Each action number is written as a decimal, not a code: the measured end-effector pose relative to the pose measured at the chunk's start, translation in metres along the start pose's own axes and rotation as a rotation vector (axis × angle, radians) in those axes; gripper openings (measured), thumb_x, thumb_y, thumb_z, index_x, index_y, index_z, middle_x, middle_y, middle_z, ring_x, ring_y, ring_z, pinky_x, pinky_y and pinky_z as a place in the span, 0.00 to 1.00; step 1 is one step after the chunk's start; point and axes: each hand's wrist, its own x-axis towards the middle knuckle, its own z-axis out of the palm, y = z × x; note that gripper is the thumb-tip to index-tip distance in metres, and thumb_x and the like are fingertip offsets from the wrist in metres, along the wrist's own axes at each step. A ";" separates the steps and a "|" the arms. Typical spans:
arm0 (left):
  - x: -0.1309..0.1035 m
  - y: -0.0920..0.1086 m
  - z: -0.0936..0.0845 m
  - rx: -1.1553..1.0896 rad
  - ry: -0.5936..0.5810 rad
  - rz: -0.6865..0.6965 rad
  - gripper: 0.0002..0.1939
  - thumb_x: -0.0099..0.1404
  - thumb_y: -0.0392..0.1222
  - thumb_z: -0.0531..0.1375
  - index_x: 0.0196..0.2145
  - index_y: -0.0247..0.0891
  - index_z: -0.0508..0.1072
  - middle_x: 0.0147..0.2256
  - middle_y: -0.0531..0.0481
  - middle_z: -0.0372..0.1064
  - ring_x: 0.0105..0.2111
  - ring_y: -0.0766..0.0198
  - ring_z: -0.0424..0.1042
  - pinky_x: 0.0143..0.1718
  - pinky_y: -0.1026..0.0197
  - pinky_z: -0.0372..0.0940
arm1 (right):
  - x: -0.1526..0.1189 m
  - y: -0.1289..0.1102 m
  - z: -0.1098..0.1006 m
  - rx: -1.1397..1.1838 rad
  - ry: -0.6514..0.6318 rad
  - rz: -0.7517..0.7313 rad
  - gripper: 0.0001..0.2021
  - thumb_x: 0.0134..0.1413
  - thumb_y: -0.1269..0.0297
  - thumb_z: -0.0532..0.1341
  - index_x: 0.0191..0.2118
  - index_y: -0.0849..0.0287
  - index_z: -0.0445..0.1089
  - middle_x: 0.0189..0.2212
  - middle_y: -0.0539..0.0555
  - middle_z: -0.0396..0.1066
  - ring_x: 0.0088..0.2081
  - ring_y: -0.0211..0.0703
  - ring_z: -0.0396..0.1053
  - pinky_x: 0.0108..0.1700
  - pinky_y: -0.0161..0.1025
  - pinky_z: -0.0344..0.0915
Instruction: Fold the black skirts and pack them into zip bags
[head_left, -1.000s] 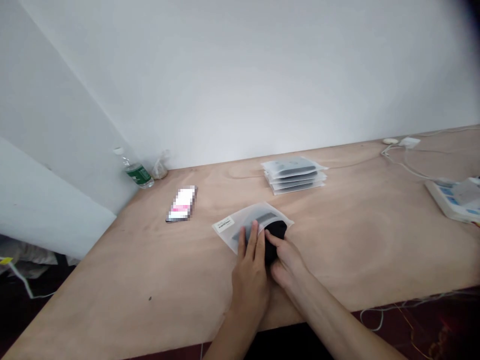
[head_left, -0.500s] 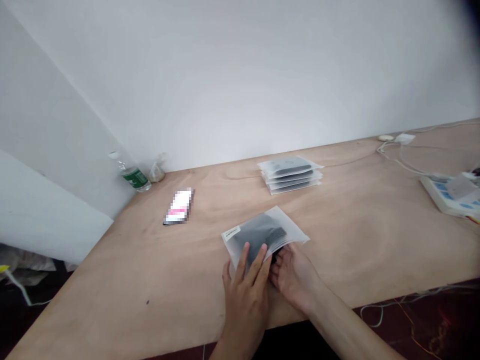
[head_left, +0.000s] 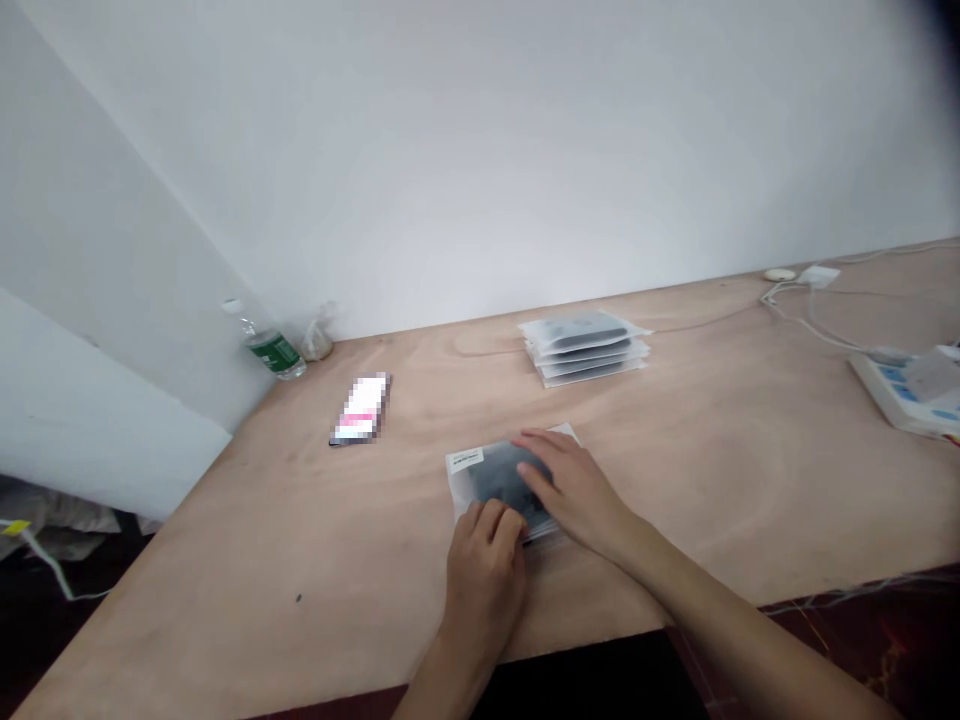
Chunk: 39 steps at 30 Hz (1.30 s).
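A frosted plastic bag [head_left: 491, 475] with a dark, flat item inside lies on the wooden table in front of me. A small white printed label is stuck at its far left corner. My left hand [head_left: 486, 575] has its fingers curled over the near edge of the bag, gripping it there. Across the right part of the bag rests my right hand [head_left: 577, 492], palm down, fingers stretched and slightly apart. It covers much of that side. Exactly what the dark item is, I cannot tell.
Farther back is a stack of similar frosted bags [head_left: 589, 350]. To the left lie a phone [head_left: 360, 408] with a blurred screen, a green-labelled water bottle [head_left: 275, 352] and a small tied plastic bag [head_left: 316, 342]. A power strip [head_left: 889, 395] and white cables are at the right.
My right hand has come out from under the bag's near side and now lies on top. My left hand's fingers have curled at the near edge; the bag lies flatter.
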 end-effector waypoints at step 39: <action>-0.036 -0.059 -0.048 0.017 -0.119 0.171 0.10 0.61 0.28 0.52 0.36 0.38 0.68 0.32 0.49 0.72 0.32 0.62 0.66 0.34 0.58 0.59 | -0.034 -0.015 0.053 -0.273 -0.067 -0.713 0.08 0.58 0.66 0.52 0.37 0.54 0.68 0.44 0.48 0.70 0.47 0.38 0.64 0.60 0.52 0.47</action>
